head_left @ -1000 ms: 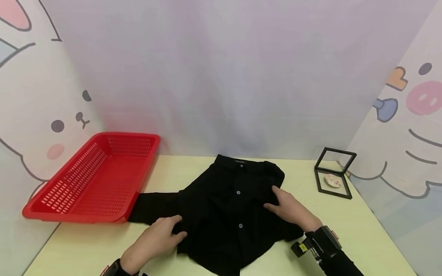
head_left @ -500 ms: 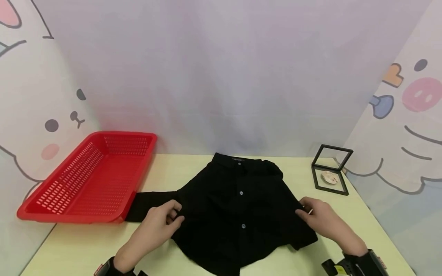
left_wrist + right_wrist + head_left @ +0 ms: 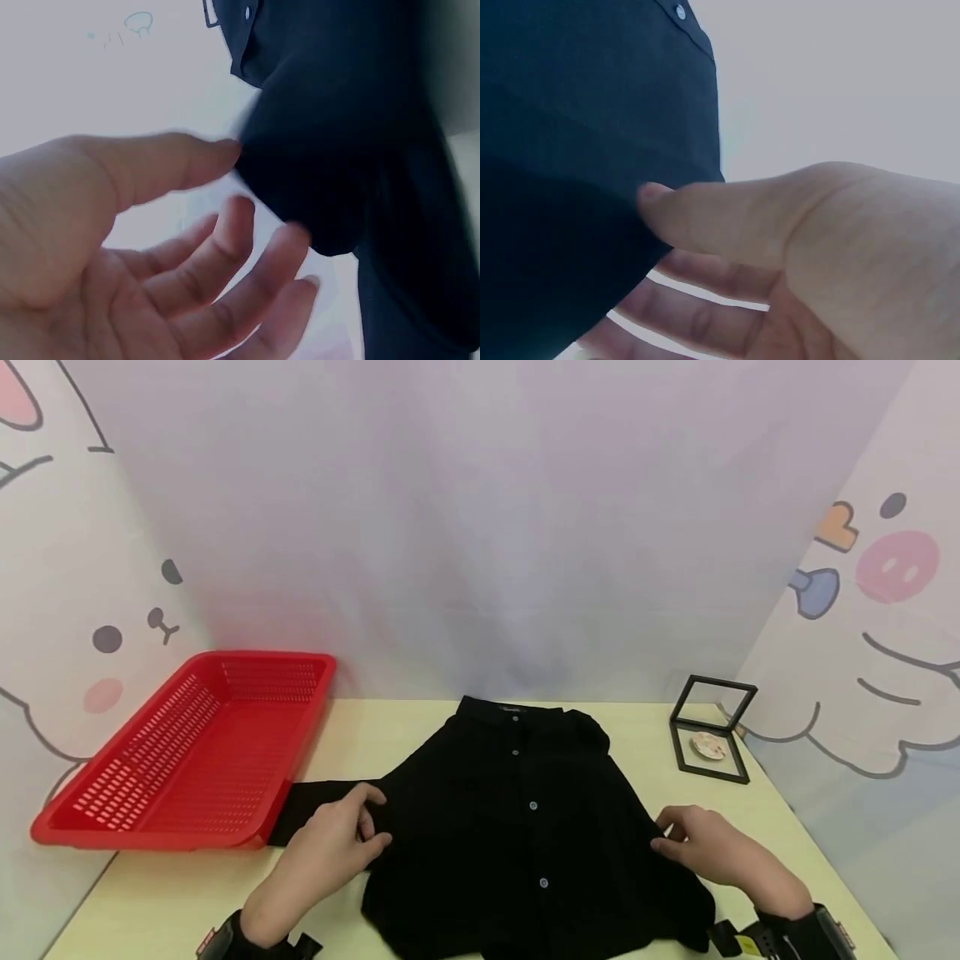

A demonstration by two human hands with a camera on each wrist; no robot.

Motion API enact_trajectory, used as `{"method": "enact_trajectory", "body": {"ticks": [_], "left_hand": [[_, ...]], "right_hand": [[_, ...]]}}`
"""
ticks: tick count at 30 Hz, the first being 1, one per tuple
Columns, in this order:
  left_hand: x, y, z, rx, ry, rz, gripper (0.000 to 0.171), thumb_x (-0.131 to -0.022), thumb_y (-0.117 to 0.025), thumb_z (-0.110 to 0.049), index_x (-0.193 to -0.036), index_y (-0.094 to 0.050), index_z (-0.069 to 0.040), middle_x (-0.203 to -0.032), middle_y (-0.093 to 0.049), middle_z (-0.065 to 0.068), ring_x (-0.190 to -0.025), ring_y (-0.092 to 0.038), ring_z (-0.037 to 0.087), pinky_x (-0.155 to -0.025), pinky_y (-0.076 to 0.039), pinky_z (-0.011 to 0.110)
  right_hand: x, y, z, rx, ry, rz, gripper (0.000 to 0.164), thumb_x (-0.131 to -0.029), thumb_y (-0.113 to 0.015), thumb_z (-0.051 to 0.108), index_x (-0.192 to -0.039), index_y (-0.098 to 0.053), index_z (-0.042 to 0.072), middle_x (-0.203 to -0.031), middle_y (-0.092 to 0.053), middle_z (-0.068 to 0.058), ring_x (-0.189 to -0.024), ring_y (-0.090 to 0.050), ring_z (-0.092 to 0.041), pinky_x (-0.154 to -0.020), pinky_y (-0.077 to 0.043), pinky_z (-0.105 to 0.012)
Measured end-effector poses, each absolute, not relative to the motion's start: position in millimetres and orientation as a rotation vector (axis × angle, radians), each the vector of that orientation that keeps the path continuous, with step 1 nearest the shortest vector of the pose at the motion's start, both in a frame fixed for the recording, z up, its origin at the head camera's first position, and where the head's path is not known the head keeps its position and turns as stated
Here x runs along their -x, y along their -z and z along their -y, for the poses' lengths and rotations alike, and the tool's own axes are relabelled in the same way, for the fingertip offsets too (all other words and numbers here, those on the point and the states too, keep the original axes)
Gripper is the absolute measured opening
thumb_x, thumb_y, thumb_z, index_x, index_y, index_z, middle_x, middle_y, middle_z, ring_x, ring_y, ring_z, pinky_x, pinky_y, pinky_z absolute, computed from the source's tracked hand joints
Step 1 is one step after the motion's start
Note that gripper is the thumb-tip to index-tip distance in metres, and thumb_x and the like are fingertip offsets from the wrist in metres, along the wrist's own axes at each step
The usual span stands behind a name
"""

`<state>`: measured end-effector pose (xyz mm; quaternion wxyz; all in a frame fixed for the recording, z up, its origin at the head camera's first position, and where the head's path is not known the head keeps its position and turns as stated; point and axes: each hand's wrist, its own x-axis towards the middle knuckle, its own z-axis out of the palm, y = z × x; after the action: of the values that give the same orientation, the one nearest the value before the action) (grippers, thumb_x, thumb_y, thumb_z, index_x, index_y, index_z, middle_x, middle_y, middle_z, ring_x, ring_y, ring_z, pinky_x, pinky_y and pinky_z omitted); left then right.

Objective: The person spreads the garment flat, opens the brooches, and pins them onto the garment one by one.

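Observation:
A black button-up shirt [image 3: 465, 852] is spread front up on the table, its collar toward the back wall. My right hand [image 3: 720, 853] pinches its right edge; in the right wrist view the thumb [image 3: 705, 217] lies over the cloth with the fingers behind it. My left hand [image 3: 326, 853] is at the shirt's left side, over the left sleeve [image 3: 303, 806]. Its thumb tip [image 3: 225, 156] is right at the edge of the cloth in the left wrist view, while the other fingers curve loosely, apart from the thumb.
A red plastic basket [image 3: 296, 768] stands at the left, its front corner beside the left sleeve. At the back right sits a black-framed clear case [image 3: 712, 772] holding a small round pale object [image 3: 708, 746]. The pale yellow table [image 3: 637, 735] ends at a curtain wall.
My right hand has moved right from the shirt's chest to its edge, drawing the right sleeve outward. The shirt front is smoother and its lower buttons have shifted toward me. My left hand moved slightly up-left.

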<state>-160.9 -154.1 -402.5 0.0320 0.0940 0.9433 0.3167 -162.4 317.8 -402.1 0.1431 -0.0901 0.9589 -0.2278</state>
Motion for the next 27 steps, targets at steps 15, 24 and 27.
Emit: {"method": "enact_trajectory", "body": {"ticks": [15, 24, 27], "left_hand": [[227.1, 405.4, 107.0, -0.763, -0.637, -2.765, 0.046, -0.094, -0.077, -0.02, -0.135, -0.062, -0.004, -0.128, -0.067, 0.015, -0.115, -0.065, 0.031, -0.097, -0.055, 0.047], [235.6, 438.5, 101.4, -0.633, -0.398, -2.685, 0.059, -0.091, -0.081, -0.027, -0.141, -0.058, -0.004, -0.141, -0.058, 0.019, -0.129, -0.057, 0.038, -0.109, -0.047, 0.051], [239.3, 441.8, 93.5, -0.682, -0.446, -2.696, 0.054, -0.093, -0.079, -0.026, -0.138, -0.06, -0.003, -0.14, -0.059, 0.019, -0.129, -0.057, 0.038, -0.11, -0.046, 0.051]], "right_hand": [[187.3, 412.3, -242.2, 0.521, 0.705, -2.703, 0.045, -0.097, -0.073, 0.021, -0.134, -0.062, -0.002, -0.136, -0.061, -0.024, -0.117, -0.064, -0.039, -0.096, -0.054, -0.051], [202.4, 441.9, -233.6, 0.444, 0.647, -2.601, 0.071, -0.094, -0.076, 0.018, -0.155, -0.043, 0.003, -0.167, -0.019, -0.031, -0.147, -0.027, -0.06, -0.115, -0.034, -0.066], [211.2, 447.8, -238.5, 0.478, 0.622, -2.621, 0.07, -0.096, -0.074, 0.014, -0.156, -0.04, 0.002, -0.167, -0.015, -0.032, -0.147, -0.019, -0.064, -0.115, -0.03, -0.07]]}}
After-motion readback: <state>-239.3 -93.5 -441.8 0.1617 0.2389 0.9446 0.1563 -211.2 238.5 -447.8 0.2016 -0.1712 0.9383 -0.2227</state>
